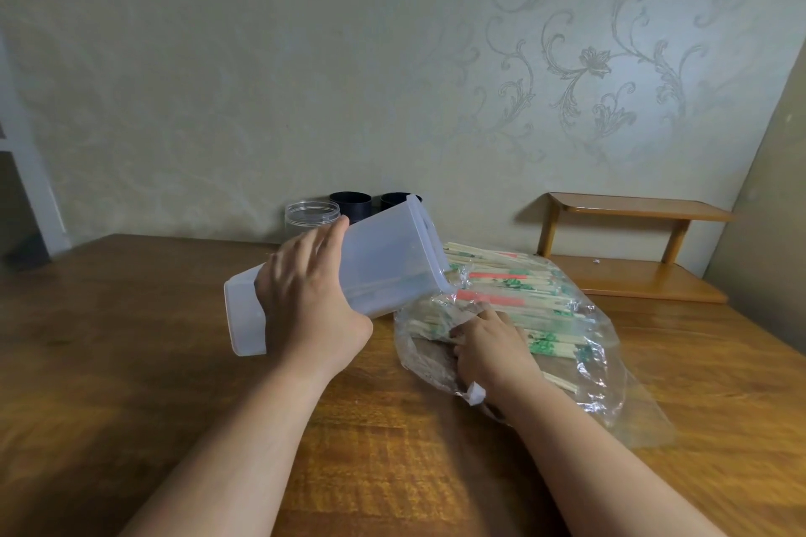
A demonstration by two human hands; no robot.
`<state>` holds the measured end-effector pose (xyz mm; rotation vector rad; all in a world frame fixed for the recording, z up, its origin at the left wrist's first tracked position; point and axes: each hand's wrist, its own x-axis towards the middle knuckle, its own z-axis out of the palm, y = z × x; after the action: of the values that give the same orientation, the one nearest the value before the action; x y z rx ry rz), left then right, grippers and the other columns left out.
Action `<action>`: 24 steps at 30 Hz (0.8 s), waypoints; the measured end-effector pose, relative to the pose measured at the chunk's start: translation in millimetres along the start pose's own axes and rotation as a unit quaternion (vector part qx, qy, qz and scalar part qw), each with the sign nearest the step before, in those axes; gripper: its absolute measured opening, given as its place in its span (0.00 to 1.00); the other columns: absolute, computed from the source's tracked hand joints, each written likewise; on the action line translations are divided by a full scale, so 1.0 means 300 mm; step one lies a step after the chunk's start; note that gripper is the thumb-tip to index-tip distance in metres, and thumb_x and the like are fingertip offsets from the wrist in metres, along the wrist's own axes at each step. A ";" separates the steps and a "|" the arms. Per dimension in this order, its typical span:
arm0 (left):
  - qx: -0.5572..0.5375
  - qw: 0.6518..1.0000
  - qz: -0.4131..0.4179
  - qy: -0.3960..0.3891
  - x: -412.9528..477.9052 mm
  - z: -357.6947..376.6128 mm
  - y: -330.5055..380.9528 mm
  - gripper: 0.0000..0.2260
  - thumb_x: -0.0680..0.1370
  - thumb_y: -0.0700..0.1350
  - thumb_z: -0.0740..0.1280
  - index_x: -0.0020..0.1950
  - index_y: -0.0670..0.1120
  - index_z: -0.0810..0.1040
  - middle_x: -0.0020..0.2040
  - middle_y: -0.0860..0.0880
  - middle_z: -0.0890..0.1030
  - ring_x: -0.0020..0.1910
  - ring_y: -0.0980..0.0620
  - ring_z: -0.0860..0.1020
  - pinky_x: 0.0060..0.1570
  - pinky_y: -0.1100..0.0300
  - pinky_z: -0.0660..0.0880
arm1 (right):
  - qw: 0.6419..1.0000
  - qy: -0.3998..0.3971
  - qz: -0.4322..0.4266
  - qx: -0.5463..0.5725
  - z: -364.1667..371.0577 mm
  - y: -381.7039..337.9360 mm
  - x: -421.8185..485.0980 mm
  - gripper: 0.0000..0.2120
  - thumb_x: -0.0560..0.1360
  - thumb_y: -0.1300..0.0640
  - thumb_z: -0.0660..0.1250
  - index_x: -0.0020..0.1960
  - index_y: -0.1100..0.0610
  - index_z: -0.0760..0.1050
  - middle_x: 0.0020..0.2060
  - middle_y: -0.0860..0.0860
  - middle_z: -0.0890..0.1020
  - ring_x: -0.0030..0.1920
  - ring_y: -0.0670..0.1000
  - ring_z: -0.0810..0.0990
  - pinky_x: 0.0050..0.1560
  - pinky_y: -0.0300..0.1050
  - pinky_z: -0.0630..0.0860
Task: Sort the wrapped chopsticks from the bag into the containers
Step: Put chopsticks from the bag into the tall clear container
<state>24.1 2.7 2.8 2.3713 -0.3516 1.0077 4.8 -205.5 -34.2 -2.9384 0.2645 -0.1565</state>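
Head view: the wrapped chopsticks (514, 301) are seen lying in a clear plastic bag (610, 397) on the wooden table (131, 340), long axes running left to right. The right hand (490, 342), the nearer one, is laid on their left ends with fingers bent; a closed pinch cannot be confirmed. The translucent rectangular container (392, 257) is gripped around its body by the left hand (312, 301), tilted, its far end just beside the stack.

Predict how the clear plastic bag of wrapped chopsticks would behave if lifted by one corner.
The clear plastic bag looks thin and crinkled, so it would probably sag. The wrapped chopsticks lie loose inside, so they would likely slide downward. Its mouth appears open; some might spill.
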 end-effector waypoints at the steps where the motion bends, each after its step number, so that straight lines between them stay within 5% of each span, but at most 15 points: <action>1: 0.000 1.000 0.001 0.000 0.000 0.000 0.000 0.46 0.61 0.41 0.76 0.77 0.52 0.62 0.70 0.51 0.68 0.69 0.48 0.61 0.66 0.47 0.60 | 1.000 0.008 0.000 -0.001 0.001 0.000 -0.001 0.24 0.75 0.56 0.68 0.70 0.49 0.71 0.67 0.51 0.68 0.70 0.56 0.64 0.70 0.54 0.62; 7: -0.003 1.000 -0.001 0.000 -0.001 -0.001 0.002 0.46 0.61 0.40 0.76 0.76 0.52 0.63 0.69 0.51 0.68 0.68 0.49 0.61 0.66 0.47 0.60 | 0.999 0.042 0.003 -0.002 0.008 -0.002 0.000 0.25 0.77 0.57 0.63 0.73 0.50 0.65 0.68 0.50 0.70 0.70 0.56 0.64 0.70 0.55 0.59; 13: -0.003 1.000 0.001 -0.003 -0.001 -0.002 0.002 0.46 0.60 0.41 0.77 0.76 0.52 0.63 0.69 0.50 0.69 0.68 0.48 0.61 0.66 0.46 0.61 | 1.000 0.002 0.012 -0.019 0.011 0.003 0.005 0.17 0.77 0.53 0.66 0.65 0.53 0.74 0.62 0.50 0.72 0.66 0.57 0.68 0.67 0.56 0.63; 24: -0.001 1.000 0.001 -0.002 -0.002 0.000 0.004 0.46 0.61 0.40 0.76 0.76 0.52 0.63 0.69 0.50 0.69 0.69 0.48 0.62 0.66 0.47 0.60 | 1.000 -0.011 0.007 -0.029 0.008 0.002 -0.001 0.18 0.78 0.56 0.58 0.67 0.52 0.73 0.66 0.51 0.69 0.67 0.58 0.65 0.67 0.57 0.62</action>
<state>22.9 1.7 2.8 2.3714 -0.3557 1.0040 4.6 -205.6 -36.6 -2.9922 0.2911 -0.1155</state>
